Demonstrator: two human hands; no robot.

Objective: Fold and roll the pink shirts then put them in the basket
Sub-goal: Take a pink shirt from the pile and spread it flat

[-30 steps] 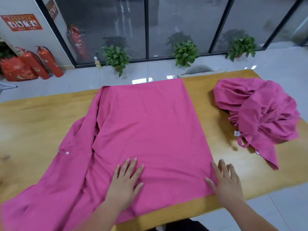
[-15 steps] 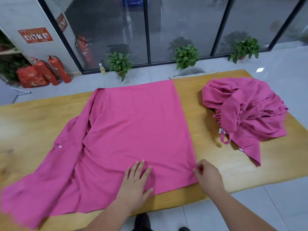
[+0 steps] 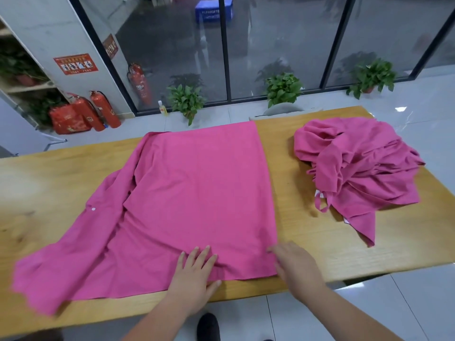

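Lying spread over the middle of the table point(image 3: 307, 230), a pink shirt point(image 3: 197, 193) reaches the near edge, where the left hand point(image 3: 194, 274) presses it flat with straight, spread fingers. The right hand point(image 3: 298, 267) sits at the shirt's near right corner, blurred; whether its fingers grip the cloth cannot be told. A crumpled pile of pink shirts point(image 3: 357, 168) rests toward the far right corner.

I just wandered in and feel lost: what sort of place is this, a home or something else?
Probably an office or workplace hall, not a home: red fire extinguishers stand near a red wall notice, tall glass partitions run behind the wooden table, and potted plants line them.
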